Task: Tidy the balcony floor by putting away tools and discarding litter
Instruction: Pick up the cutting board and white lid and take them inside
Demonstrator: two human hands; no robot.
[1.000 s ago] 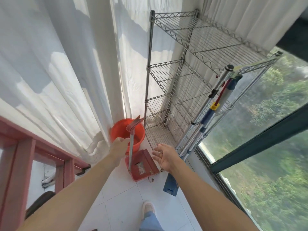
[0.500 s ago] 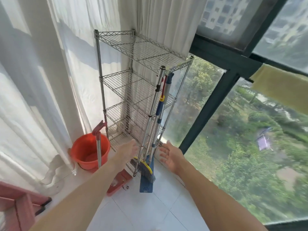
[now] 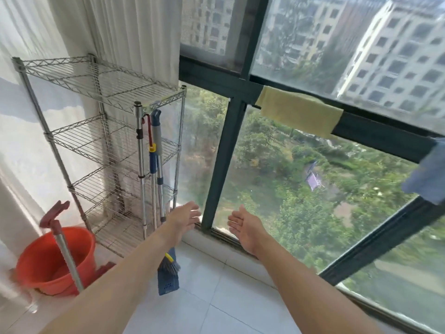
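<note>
You are holding your left hand out with nothing in it, fingers loosely spread, palm turned inward, and your right hand is doing the same just beside it, palm up and fingers relaxed; the two are reaching toward the base of the window without touching it. Your left forearm is crossing in front of the tools, hiding where their poles meet their heads. The broom is showing only a tuft of bristles under your arm, and the mop is showing its blue head on the floor below that; the poles are leaning against the front corner of the rack, and which pole belongs to which head is hard to tell. The dustpan is standing left of your arm, its pole rising before the bucket, its red pan mostly covered by your forearm. A yellow cloth is hanging over the window bar, and a blue cloth beyond it is being cut off by the right edge.
</note>
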